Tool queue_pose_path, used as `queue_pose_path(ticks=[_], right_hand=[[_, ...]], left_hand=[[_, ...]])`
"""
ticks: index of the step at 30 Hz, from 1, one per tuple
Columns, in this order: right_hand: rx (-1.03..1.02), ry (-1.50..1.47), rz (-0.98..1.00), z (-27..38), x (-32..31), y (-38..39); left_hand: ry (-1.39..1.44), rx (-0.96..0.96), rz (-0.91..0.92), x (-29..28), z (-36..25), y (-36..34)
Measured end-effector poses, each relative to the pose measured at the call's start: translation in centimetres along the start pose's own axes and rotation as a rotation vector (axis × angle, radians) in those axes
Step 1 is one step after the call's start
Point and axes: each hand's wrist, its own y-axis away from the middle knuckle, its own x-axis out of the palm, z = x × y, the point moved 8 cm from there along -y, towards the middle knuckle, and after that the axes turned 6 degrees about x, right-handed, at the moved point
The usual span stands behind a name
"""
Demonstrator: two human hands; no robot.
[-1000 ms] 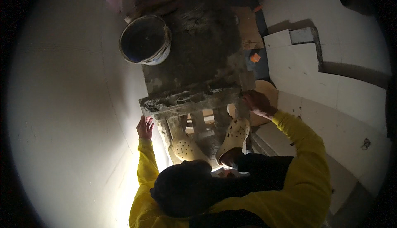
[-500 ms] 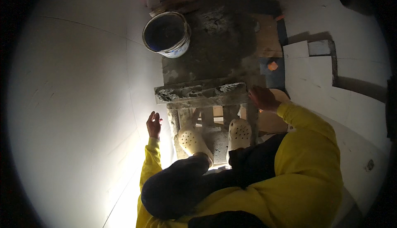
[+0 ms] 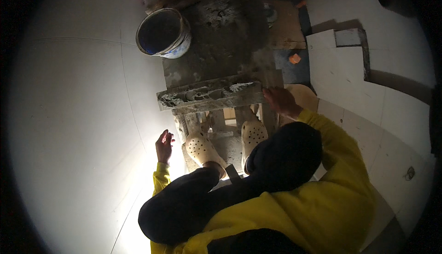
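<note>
A long narrow tile strip (image 3: 216,97) lies across the front of a mortar-stained platform, with grey mortar spread unevenly along its top. At its right end is my right hand (image 3: 282,102), closed on that end; the undersides of its fingers are hidden. My left hand (image 3: 164,147) is raised beside the brightly lit white wall, below the strip's left end and apart from it. Its fingers are loosely bent, with nothing in them. A bucket (image 3: 179,47) with a dirty rim stands beyond the strip on the left; its inside is dark.
My feet, in beige clogs (image 3: 201,150), stand on the lower part of the platform (image 3: 207,63). The white wall (image 3: 83,116) runs close along the left. On the right are a small orange piece (image 3: 294,59), a brown board (image 3: 287,26) and white wall tiles (image 3: 336,60) with a stepped edge.
The view has shifted, so the bucket and strip appear further left and higher. My right knee has come up in front of my right forearm. My right hand stays at the strip's end.
</note>
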Motion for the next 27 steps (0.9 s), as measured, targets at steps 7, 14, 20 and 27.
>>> queue_pose_path(ticks=[7,14,20,27], right_hand=[[-0.037,-0.073,-0.323,-0.6,1.0,2.2],[0.079,-0.235,-0.255,-1.7,1.2,1.9],[0.262,-0.793,-0.045,-4.0,2.7,1.2],[0.337,-0.899,0.274,-2.2,4.6,-0.7]], left_hand=[[-0.029,-0.052,0.043,1.0,1.6,-0.2],[-0.014,-0.034,0.087,3.0,0.2,-2.2],[0.044,-0.04,0.102,4.1,-1.4,-2.4],[0.035,-0.111,0.135,5.2,-0.1,-1.2]])
